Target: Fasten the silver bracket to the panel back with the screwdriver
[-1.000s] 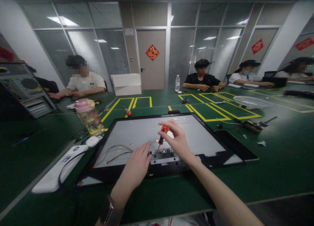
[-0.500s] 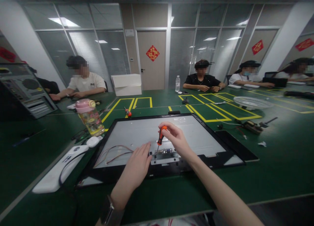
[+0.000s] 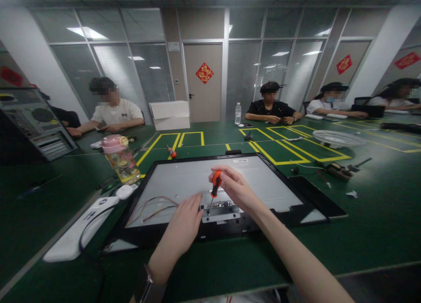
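Observation:
A screen panel [image 3: 269, 180] with a grey metal back and black frame lies flat on the green table. My right hand [image 3: 235, 187] grips an orange and black screwdriver [image 3: 215, 185] by its handle, tilted, its tip down at the left end of a metal bracket [image 3: 225, 216] near the panel's front edge. My left hand [image 3: 184, 219] lies flat with stretched fingers on the panel, just left of the bracket. Thin wires [image 3: 154, 202] run across the panel left of that hand. The exact contact at the screwdriver's tip is too small to tell.
Left of the panel are a white power bank [image 3: 80, 228] with a black cable and a pink-lidded bottle [image 3: 120, 158]. A black slab [image 3: 317, 195] lies at the right. Another small screwdriver [image 3: 171, 152] lies beyond the panel. Several people sit across the table.
My right hand and the screwdriver handle have shifted very slightly, with the fingers turned a little around it. My left hand stays in place.

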The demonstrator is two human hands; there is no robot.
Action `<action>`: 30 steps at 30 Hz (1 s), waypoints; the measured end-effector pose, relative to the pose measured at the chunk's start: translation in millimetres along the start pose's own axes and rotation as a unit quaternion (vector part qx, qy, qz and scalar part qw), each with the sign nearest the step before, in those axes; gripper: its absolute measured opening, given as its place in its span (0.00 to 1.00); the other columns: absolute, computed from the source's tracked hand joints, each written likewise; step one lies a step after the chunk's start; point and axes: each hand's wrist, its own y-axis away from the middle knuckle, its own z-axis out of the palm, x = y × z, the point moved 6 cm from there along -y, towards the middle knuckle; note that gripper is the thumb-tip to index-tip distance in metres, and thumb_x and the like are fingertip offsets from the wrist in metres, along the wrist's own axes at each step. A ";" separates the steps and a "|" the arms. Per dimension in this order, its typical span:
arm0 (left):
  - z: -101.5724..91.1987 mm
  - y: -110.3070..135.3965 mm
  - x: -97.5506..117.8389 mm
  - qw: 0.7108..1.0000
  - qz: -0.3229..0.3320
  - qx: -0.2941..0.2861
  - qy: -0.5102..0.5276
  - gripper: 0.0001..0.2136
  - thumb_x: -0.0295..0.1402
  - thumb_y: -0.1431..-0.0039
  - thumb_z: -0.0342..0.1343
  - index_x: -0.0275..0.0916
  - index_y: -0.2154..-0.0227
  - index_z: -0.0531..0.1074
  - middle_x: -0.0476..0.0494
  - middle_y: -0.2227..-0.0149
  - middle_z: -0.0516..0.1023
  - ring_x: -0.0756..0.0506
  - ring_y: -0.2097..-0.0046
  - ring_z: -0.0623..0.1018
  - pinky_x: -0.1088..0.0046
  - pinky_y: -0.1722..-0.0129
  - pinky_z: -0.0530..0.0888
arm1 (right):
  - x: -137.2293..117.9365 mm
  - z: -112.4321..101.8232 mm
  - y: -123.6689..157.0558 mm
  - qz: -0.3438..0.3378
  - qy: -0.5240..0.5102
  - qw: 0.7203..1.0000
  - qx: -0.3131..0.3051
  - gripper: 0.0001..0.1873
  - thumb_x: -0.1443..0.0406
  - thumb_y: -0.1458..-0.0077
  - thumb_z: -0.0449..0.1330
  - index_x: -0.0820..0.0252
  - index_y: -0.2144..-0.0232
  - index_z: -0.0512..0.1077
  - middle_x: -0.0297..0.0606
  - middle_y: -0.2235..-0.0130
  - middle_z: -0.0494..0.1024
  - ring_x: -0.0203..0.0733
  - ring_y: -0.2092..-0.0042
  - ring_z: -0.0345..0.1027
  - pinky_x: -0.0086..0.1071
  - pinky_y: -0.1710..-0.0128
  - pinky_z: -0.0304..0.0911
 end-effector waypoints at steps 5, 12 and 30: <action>0.0 -1.3 0.0 1.000 -0.004 -0.004 -0.001 0.23 0.35 0.33 0.40 0.33 0.38 0.57 0.34 0.36 0.60 0.40 0.36 0.63 0.54 0.37 0.59 | 0.1 -1.0 -1.4 -0.015 -0.015 1.000 0.009 0.11 0.53 0.44 0.62 0.53 0.66 0.74 0.34 0.65 0.74 0.40 0.60 0.69 0.40 0.52 0.65; 0.5 -1.3 -0.5 1.000 -0.004 -0.012 0.008 0.24 0.35 0.32 0.38 0.32 0.37 0.55 0.35 0.35 0.60 0.41 0.35 0.62 0.55 0.36 0.58 | 0.6 0.6 -0.1 0.017 -0.018 1.000 -0.007 0.16 0.52 0.45 0.62 0.52 0.58 0.74 0.36 0.63 0.75 0.41 0.59 0.70 0.39 0.54 0.65; -0.1 -1.1 -1.2 1.000 0.001 0.001 0.002 0.23 0.35 0.33 0.39 0.35 0.37 0.56 0.36 0.36 0.61 0.41 0.36 0.63 0.57 0.37 0.59 | 3.3 -3.1 -1.0 -0.002 0.011 1.000 0.020 0.14 0.52 0.46 0.63 0.53 0.62 0.77 0.36 0.62 0.77 0.42 0.59 0.71 0.38 0.55 0.66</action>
